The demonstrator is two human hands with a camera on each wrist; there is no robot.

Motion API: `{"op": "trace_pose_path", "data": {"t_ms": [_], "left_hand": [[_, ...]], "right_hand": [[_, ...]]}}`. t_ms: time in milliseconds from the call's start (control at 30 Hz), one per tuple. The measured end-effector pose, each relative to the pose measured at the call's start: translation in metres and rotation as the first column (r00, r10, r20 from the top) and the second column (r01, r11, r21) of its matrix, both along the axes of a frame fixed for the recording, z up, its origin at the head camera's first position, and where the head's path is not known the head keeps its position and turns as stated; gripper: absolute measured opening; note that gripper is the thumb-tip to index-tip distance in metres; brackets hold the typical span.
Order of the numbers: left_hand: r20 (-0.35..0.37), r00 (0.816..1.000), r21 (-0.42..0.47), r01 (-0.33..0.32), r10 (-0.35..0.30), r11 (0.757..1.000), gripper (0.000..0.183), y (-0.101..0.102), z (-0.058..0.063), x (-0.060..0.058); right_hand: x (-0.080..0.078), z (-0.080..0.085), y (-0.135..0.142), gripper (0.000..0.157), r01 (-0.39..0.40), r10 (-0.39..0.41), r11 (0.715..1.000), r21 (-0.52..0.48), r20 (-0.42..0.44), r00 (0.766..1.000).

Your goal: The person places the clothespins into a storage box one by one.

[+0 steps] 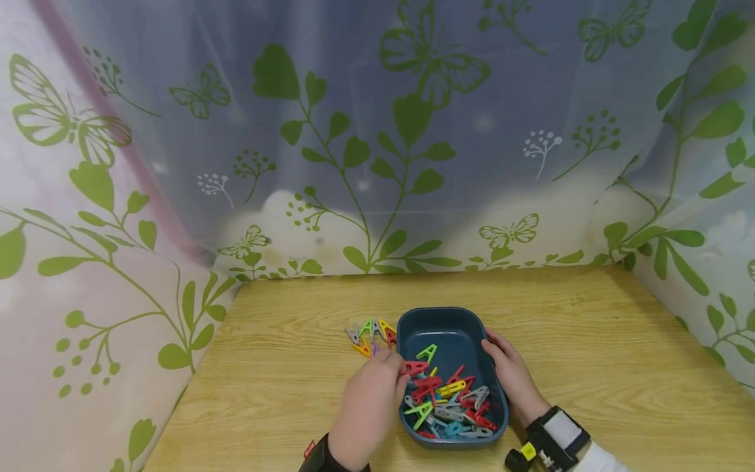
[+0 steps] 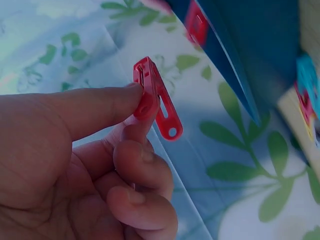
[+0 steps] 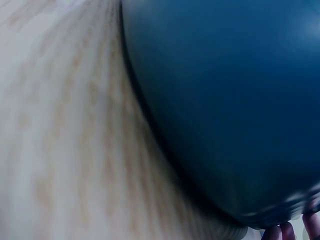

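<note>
My left hand [image 1: 371, 396] pinches a red clothespin [image 2: 168, 120] between thumb and forefinger, above the left side of a dark blue plastic tray [image 1: 439, 320]. In the left wrist view the other fingers curl toward the palm. My right hand [image 1: 514, 372] grips the tray's right side, its thumb at the rim and its other fingers against the outer wall, partly hidden. Inside the tray, mostly toward the near end, lies a mixed heap of clothespins in red, yellow, green, blue and grey, among them a yellow clothespin [image 1: 451, 389].
On the table just left of the tray lies a small group of loose clothespins, with an orange clothespin [image 1: 361, 350] and a grey clothespin [image 1: 352, 335] among them. A wooden table [image 1: 283, 367] carries everything. Patterned curtain [image 1: 366, 164] encloses its back and sides.
</note>
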State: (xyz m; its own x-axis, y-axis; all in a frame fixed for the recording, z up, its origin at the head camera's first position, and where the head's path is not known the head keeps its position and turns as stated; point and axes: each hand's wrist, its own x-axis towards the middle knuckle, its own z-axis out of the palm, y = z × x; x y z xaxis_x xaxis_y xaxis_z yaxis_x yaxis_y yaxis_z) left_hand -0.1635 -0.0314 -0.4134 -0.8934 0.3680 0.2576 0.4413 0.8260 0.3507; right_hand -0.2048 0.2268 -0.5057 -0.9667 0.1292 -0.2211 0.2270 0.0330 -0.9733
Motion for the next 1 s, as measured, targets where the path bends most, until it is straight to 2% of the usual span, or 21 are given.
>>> {"op": "trace_pose_path", "data": {"t_ms": [133,233,600,1000], "left_hand": [[0.024,0.998,-0.037,0.064,-0.064,0.997,0.013,0.009,-0.002,0.008],[0.022,0.996,-0.076,0.09,-0.089,0.993,0.014,0.014,-0.005,0.01],[0.038,0.995,-0.159,0.099,-0.094,0.982,0.015,0.02,-0.019,0.007],[0.04,0.994,-0.134,0.102,-0.098,0.986,0.011,0.017,-0.024,0.003]], "right_hand": [[0.0,0.0,0.001,0.064,-0.002,0.002,1.0,0.013,0.005,1.0],[0.0,0.0,0.001,0.064,-0.002,0.002,1.0,0.02,0.009,1.0],[0.0,0.0,0.0,0.064,0.001,-0.001,1.0,0.027,0.01,1.0],[0.001,0.001,-0.001,0.063,0.002,-0.002,1.0,-0.009,-0.003,1.0]]}}
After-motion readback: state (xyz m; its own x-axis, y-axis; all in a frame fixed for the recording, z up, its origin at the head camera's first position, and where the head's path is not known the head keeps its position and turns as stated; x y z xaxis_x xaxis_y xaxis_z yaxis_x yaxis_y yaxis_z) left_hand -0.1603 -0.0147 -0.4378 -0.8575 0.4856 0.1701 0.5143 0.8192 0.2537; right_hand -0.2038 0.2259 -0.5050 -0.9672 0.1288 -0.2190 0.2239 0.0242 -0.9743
